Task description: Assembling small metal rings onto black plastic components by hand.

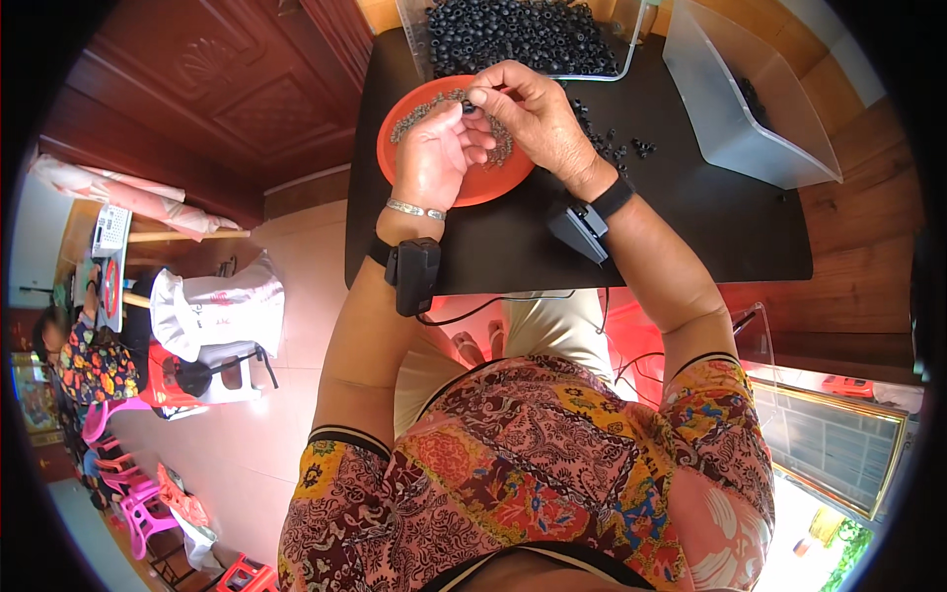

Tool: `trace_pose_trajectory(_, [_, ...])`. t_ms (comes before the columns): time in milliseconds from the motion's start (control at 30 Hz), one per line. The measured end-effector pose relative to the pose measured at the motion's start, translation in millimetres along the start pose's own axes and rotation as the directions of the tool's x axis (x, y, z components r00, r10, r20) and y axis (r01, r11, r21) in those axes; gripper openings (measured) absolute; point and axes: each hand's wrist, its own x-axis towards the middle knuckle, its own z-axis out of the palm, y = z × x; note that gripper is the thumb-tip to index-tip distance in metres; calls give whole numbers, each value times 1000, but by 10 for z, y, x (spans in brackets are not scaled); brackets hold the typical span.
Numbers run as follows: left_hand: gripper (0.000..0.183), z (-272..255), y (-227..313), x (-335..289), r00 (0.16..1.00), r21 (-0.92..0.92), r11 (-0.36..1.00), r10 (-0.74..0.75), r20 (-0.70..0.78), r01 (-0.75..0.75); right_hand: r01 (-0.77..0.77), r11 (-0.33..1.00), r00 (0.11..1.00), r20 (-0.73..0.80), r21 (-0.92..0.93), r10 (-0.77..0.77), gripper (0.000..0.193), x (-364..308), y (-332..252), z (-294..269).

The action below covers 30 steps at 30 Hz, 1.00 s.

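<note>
My two hands meet above an orange plastic bowl that holds many small greyish metal pieces. My left hand is turned palm up with its fingers curled, and a small black ring-like part sits at its thumb and fingertips. From the right, my right hand pinches thumb and forefinger together right at that part. Whatever lies within this pinch is too small to make out.
Behind the bowl, a clear bin is heaped with black ring-like parts. Several more lie loose on the dark table. A translucent bin with a few dark pieces stands at right. A cable hangs by the near edge.
</note>
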Motion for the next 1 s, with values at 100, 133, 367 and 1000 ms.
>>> trace_pose_trajectory(100, [27,13,-23,10,999,29,1000,-1,54,0,-91,988,993,67,-128,100,12,-34,-46,-10])
trace_pose_trajectory(133, [28,25,-32,14,998,42,999,-1,69,-2,-95,993,993,69,-75,100,12,-38,-29,-4])
trace_pose_trajectory(367, [27,17,-16,9,996,-94,995,-33,79,41,200,916,979,28,-347,-203,12,-38,75,29])
trace_pose_trajectory(1000, [24,-89,55,25,999,-71,997,-23,-28,21,-253,318,887,-88,-914,454,20,158,265,-1348])
